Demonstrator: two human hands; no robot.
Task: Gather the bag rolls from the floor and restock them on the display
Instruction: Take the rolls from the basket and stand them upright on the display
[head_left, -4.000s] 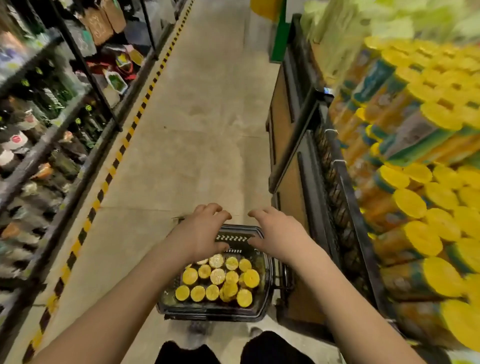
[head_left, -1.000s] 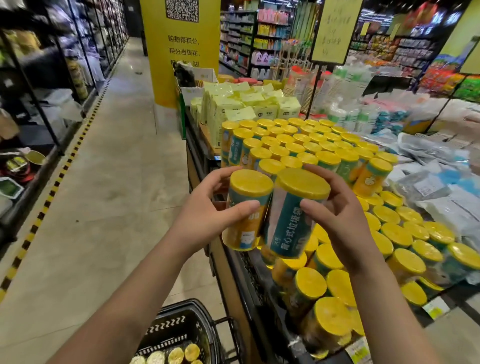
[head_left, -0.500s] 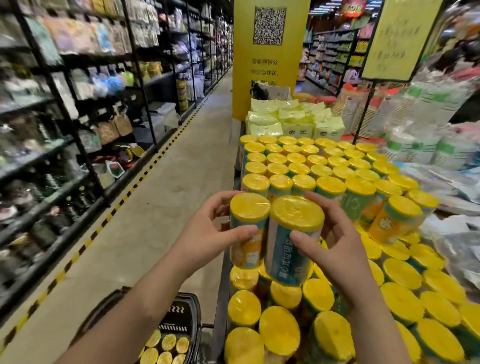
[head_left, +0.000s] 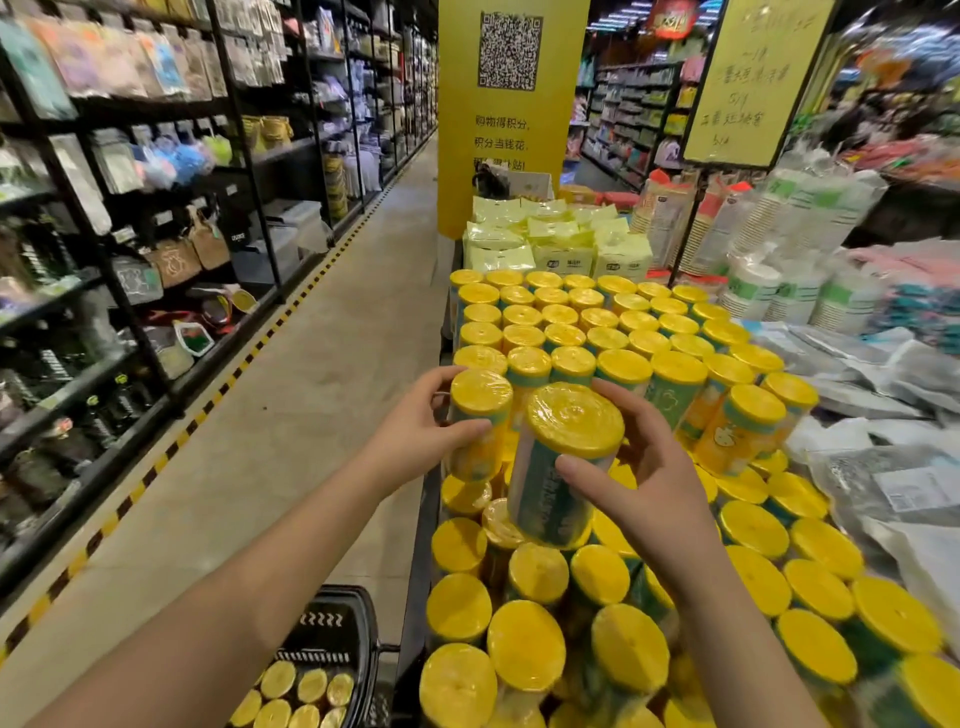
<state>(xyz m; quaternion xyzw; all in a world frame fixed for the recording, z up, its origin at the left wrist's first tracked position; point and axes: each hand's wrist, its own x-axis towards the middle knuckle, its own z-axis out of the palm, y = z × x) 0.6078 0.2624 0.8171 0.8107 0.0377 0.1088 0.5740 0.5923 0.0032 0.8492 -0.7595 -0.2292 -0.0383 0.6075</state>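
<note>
Hovering just above the display (head_left: 420, 587) of packed yellow-capped rolls, the left bag roll (head_left: 475, 415) is gripped by the left hand (head_left: 415, 441) and the right bag roll (head_left: 563, 467) by the right hand (head_left: 649, 493), fingers (head_left: 631, 411) curled round each. The concrete aisle floor (head_left: 311, 389) is flanked by dark shelving (head_left: 119, 218).

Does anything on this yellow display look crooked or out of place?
Yes. At the right end of the upright rows, two rolls lean over instead of standing straight. The nearer rolls lie tipped in a loose heap.
</note>
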